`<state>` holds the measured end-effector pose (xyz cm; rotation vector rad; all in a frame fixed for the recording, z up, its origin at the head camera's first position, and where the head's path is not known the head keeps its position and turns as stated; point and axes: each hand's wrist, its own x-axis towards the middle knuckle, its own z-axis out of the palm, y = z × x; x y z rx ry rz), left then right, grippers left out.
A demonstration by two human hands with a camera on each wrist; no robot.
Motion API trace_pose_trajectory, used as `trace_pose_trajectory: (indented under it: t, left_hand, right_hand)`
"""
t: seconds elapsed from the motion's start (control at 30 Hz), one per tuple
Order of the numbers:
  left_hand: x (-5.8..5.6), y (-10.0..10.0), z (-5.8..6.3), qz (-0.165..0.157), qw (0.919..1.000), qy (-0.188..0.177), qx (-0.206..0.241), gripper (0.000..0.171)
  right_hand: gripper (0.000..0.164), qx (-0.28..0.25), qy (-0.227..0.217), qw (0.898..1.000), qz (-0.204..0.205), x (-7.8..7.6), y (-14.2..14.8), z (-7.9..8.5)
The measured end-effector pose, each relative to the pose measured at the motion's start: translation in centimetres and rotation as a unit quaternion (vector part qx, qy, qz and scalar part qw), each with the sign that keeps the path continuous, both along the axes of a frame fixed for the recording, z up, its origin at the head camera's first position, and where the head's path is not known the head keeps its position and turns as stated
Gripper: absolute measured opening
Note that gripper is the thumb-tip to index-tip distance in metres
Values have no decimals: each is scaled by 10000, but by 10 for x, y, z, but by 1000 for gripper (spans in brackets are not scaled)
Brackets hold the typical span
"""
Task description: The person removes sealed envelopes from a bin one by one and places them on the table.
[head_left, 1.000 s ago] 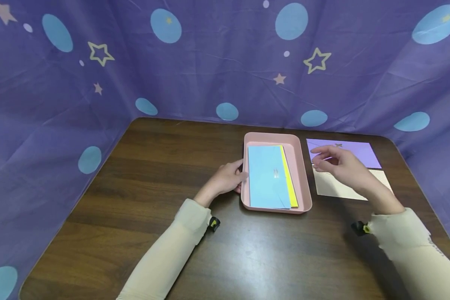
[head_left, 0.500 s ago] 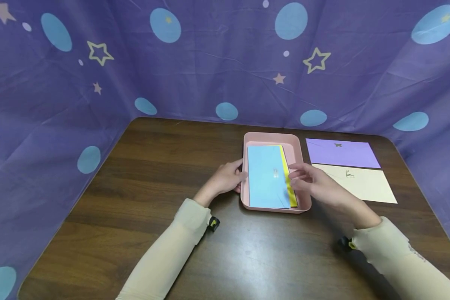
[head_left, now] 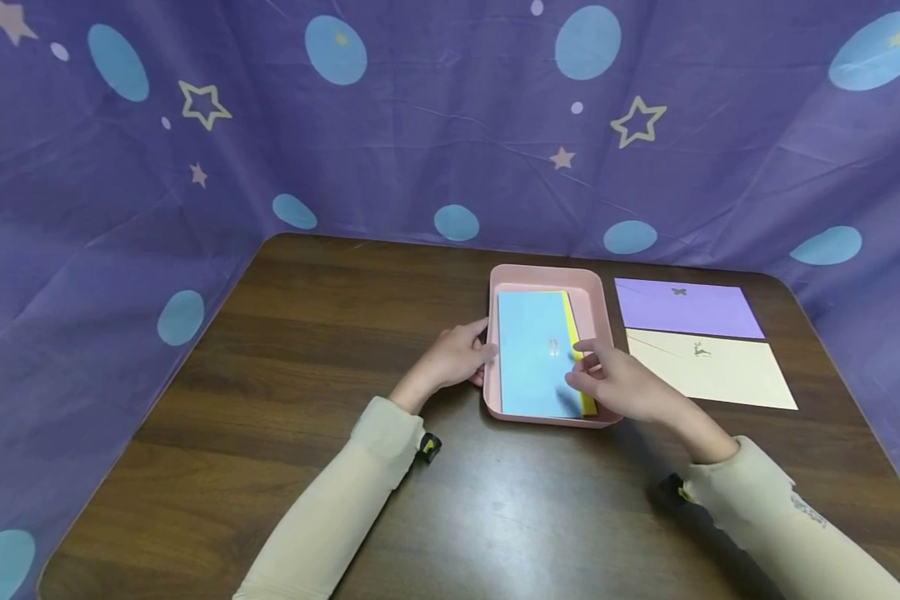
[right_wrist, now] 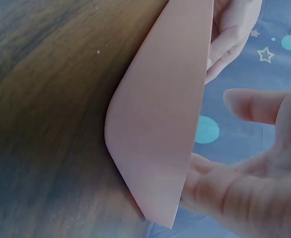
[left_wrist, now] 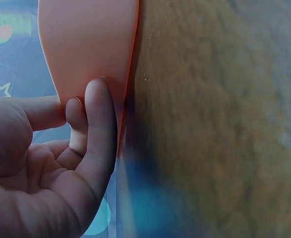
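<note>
Right of centre on the worktop [head_left: 232, 417], toward its far edge, a pink tray [head_left: 588, 308] holds a blue envelope [head_left: 532, 367] laid over a yellow envelope [head_left: 570, 315]. Both lie flat, long sides running near to far; the yellow one shows only along the right side. Whether further items lie beneath cannot be told from where I stand.

Status, by judgement: partway. Inside the tray: blue and yellow. Outside it, flat to the right: a purple envelope [head_left: 690, 311], far, and a cream envelope [head_left: 712, 373], near, just beside each other.

Left hand [head_left: 453, 356]: pinching the tray's left wall, thumb over the rim, fingers against the outer face. Right hand [head_left: 621, 383]: above the tray's right side, thumb and fingers apart, gripping nothing visible. Contact between these fingers and the envelopes cannot be confirmed.
</note>
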<state>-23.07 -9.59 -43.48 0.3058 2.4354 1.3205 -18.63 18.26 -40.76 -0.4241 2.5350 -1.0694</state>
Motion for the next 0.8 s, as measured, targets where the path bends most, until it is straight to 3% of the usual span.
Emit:
trace_pose_trajectory:
  t: [0.3, 0.4, 0.57, 0.67, 0.8]
  left_hand:
    - [0, 0, 0, -13, 10000, 24, -39, 61]
    - [0, 0, 0, -15, 10000, -1, -1, 61]
    - [0, 0, 0, -16, 10000, -28, 63, 60]
    - [0, 0, 0, -22, 9999, -54, 102, 61]
    - [-1, 0, -1, -41, 9999, -42, 107, 60]
  right_hand:
    - [77, -887, -1007, 9906, -273, -6, -2, 2]
    - [77, -1219, -1352, 9824, -428, -7, -2, 0]
    - [76, -1941, -1912, 9603, -604, -9, 2, -2]
    - [71, -2304, -2097, 9481, -640, -10, 6, -5]
    - [66, -2545, -2169, 9406, -584, -11, 8, -8]
